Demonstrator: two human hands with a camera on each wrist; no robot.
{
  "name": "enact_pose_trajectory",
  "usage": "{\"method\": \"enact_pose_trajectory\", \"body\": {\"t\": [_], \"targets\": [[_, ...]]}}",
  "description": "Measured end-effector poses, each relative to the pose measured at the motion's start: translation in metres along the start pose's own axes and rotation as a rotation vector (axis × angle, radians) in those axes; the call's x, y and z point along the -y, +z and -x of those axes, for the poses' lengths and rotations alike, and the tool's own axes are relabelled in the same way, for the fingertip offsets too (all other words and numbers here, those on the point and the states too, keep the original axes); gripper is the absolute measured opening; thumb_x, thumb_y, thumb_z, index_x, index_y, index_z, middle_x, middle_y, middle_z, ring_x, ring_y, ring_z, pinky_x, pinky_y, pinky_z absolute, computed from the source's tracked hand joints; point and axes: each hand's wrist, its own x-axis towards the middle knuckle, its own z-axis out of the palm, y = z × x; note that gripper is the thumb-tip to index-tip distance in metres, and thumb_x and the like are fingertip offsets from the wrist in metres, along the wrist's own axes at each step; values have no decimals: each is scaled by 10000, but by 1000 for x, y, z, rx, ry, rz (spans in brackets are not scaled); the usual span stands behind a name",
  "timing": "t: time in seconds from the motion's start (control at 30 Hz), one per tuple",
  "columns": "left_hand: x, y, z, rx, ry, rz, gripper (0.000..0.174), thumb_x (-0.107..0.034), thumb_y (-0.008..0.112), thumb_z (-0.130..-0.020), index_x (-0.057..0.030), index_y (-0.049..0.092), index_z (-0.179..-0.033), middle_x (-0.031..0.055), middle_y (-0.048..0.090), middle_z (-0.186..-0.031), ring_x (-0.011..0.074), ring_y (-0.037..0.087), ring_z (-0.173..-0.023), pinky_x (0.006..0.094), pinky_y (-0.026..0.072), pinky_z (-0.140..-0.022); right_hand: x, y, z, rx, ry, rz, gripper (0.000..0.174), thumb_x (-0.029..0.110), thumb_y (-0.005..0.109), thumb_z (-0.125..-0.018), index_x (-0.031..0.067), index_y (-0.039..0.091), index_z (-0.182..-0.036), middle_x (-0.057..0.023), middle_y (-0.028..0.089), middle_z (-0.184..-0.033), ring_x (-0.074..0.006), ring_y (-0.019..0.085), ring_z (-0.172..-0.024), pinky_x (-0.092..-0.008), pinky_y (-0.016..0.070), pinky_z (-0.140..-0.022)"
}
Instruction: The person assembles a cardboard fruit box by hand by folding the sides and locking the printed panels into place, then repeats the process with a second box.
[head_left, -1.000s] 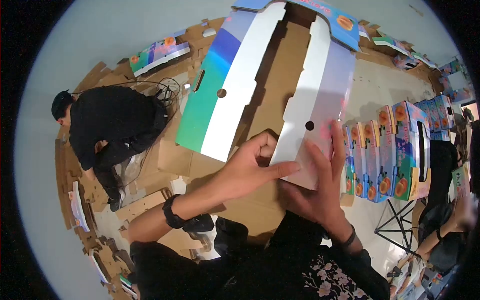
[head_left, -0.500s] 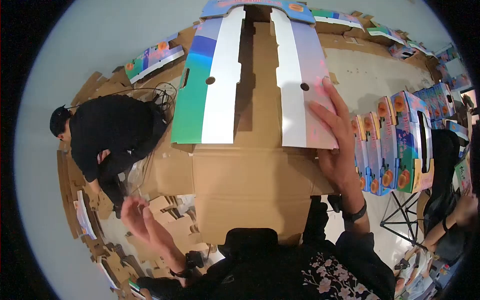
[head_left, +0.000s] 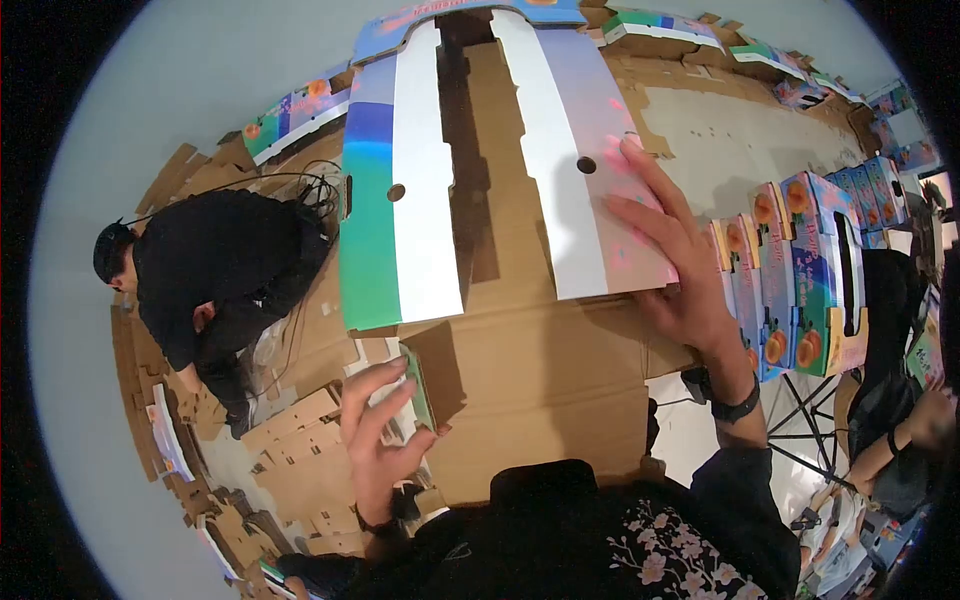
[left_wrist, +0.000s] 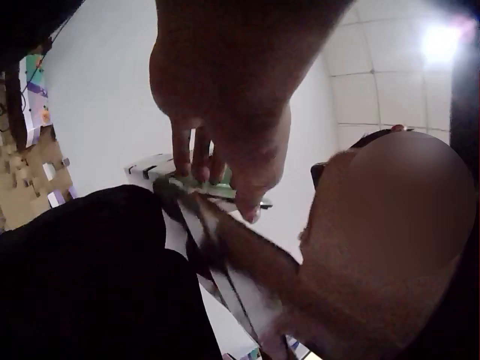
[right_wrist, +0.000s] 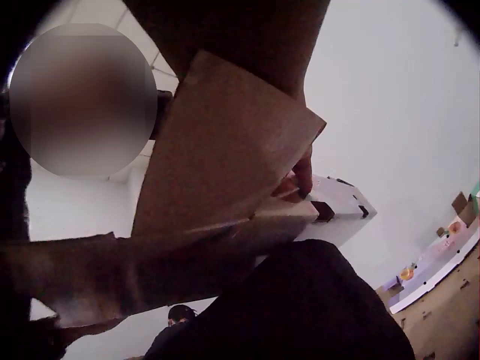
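A printed cardboard box (head_left: 570, 235) lies opened out in front of me, its two long panels standing over the brown inside with a gap between them. My right hand (head_left: 680, 260) holds the near corner of the right-hand lilac panel, fingers spread over the printed face and thumb under the edge. My left hand (head_left: 380, 430) is at the near left, fingers fairly straight and touching a small green side flap (head_left: 420, 385) that stands raised. In the left wrist view these fingers rest against the flap's green face. Nearest me extends a brown bottom flap (head_left: 540, 400).
Finished printed boxes (head_left: 800, 280) stand in a row on the right above a black stand (head_left: 800, 425). A person in black (head_left: 230, 260) crouches at the left beside cables. Cardboard sheets (head_left: 300, 440) and printed cartons (head_left: 295, 120) lie around the floor.
Both hands were together at the right panel; my left hand left it, swung out left, then came in to the side flap, now raised. The right hand stays on the right panel.
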Motion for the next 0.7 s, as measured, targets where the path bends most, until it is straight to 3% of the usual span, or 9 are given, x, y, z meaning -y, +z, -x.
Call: {"method": "enact_pose_trajectory", "body": {"t": [0.17, 0.3, 0.33, 0.43, 0.5, 0.57, 0.63, 0.7], "targets": [[1, 10, -16, -26, 10, -112, 436, -273, 836, -753, -18, 727, -1091, 143, 685, -1209, 342, 640, -1070, 420, 516, -922, 15, -11, 22, -97, 187, 109, 773, 20, 744, -759, 78, 436, -1465, -190, 348, -1580, -350, 358, -1458, -444, 349, -1156], [-4, 18, -19, -61, 8, -106, 449, -310, 812, -789, 2, 717, -1097, 140, 687, -1212, 335, 646, -1062, 403, 526, -906, -4, -20, 89, -133, 621, -116, 630, 86, 727, -859, 36, 446, -1421, -147, 513, -1396, -260, 498, -1306, -403, 413, -1089], [-2, 23, -15, -44, 20, -149, 507, -421, 744, -869, 25, 698, -1105, 164, 682, -1220, 330, 637, -1096, 424, 497, -963, -2, -20, 102, -144, 706, -225, 587, 88, 722, -873, 32, 463, -1397, -125, 560, -1313, -227, 535, -1243, -383, 438, -1057], [-9, 36, -10, -59, -10, -174, 488, -397, 745, -874, 21, 691, -1119, 164, 674, -1240, 327, 636, -1106, 416, 493, -971, 28, -10, 131, -333, 984, -489, 514, 63, 717, -876, 26, 491, -1337, -96, 584, -1207, -184, 557, -1143, -346, 465, -986], [-13, 44, -4, -43, -26, -196, 460, -360, 738, -887, 23, 679, -1135, 165, 668, -1253, 331, 633, -1114, 418, 493, -967, 31, 17, 156, -483, 869, -367, 481, 45, 721, -863, 22, 515, -1297, -95, 576, -1187, -157, 562, -1061, -315, 485, -906], [-13, 50, 6, -42, -56, -187, 432, -323, 729, -900, 24, 667, -1149, 167, 660, -1269, 336, 627, -1128, 425, 490, -972, 40, 27, 146, -279, 432, 25, 399, 3, 726, -791, 19, 615, -1173, -124, 586, -1150, -204, 587, -984, -329, 496, -867], [-8, 52, 20, -51, -98, -147, 403, -284, 716, -912, 26, 657, -1161, 169, 651, -1286, 342, 619, -1146, 438, 484, -987, 55, 40, 138, -247, 508, -42, 352, 14, 751, -759, 15, 664, -1101, -137, 589, -1130, -252, 599, -980, -356, 522, -830], [-7, 53, 19, -60, -100, -164, 349, -241, 706, -918, 17, 656, -1147, 183, 654, -1256, 346, 619, -1141, 447, 473, -1008, 51, 37, 130, -157, 388, 81, 366, 40, 787, -740, 16, 679, -1088, -132, 591, -1121, -247, 603, -959, -343, 539, -769]]}}
